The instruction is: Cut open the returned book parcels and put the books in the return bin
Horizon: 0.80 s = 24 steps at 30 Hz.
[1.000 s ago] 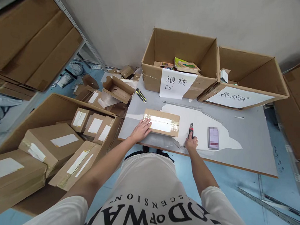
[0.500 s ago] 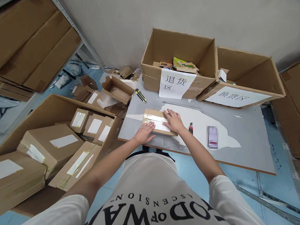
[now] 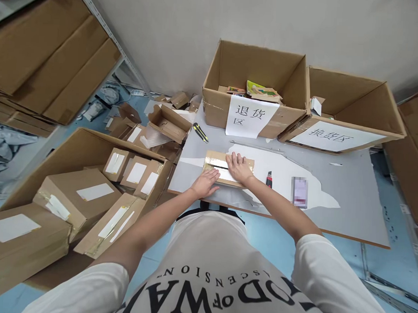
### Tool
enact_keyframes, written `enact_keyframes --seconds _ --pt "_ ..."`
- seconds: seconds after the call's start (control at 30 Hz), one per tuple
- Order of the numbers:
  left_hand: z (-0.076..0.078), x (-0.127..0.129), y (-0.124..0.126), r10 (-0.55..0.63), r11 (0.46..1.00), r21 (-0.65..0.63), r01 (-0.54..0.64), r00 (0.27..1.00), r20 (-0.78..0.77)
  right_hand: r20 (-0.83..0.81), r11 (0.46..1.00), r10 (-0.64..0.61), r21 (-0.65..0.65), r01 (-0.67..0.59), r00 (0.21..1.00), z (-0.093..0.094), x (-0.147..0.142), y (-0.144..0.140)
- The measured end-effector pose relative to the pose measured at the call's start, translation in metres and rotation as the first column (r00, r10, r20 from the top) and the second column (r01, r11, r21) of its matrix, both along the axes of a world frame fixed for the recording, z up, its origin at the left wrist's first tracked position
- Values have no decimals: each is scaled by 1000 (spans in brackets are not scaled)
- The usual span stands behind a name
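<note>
A small cardboard box (image 3: 216,158) lies on the table near its front edge, with clear tape and a white label on top. A dark narrow gap shows along its top seam. My left hand (image 3: 205,183) rests on the box's near left edge, fingers stretched out and thumb apart. On the top, right of middle, lies my right hand (image 3: 239,168), its fingers spread across the seam. To the right of the box is a red and black utility knife (image 3: 269,179). Another cutter, yellow and black (image 3: 200,132), lies behind and left of the box.
Two large open cartons with paper signs, left (image 3: 211,108) and right (image 3: 392,133), stand at the table's back. A blurred-out purple item (image 3: 299,192) lies on the right. Left of the table, a big carton (image 3: 92,142) holds several labelled boxes, with opened boxes (image 3: 174,127) behind it.
A dark gap now shows along the box's top seam, where none showed before. My right hand has shifted slightly left on the box, uncovering its right end. The view has turned slightly.
</note>
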<state>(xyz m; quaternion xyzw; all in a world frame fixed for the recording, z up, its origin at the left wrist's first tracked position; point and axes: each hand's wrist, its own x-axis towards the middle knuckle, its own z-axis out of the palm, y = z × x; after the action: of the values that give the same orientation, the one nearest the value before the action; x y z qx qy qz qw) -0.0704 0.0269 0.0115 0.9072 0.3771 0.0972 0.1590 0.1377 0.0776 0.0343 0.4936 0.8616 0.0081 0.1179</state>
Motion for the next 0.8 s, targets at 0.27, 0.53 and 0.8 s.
enact_keyframes --seconds 0.27,0.53,0.8 --pt "-4 -1 -3 3 1000 2 -3 1000 8 -40 971 48 -232 -56 998 45 15 39" --pt "-5 -2 -8 8 1000 11 -8 1000 7 -180 930 -326 -239 281 928 42 35 96" --pt "0 -1 -3 1 1000 -13 -1 1000 -8 -386 887 -454 -280 366 803 -4 38 78"
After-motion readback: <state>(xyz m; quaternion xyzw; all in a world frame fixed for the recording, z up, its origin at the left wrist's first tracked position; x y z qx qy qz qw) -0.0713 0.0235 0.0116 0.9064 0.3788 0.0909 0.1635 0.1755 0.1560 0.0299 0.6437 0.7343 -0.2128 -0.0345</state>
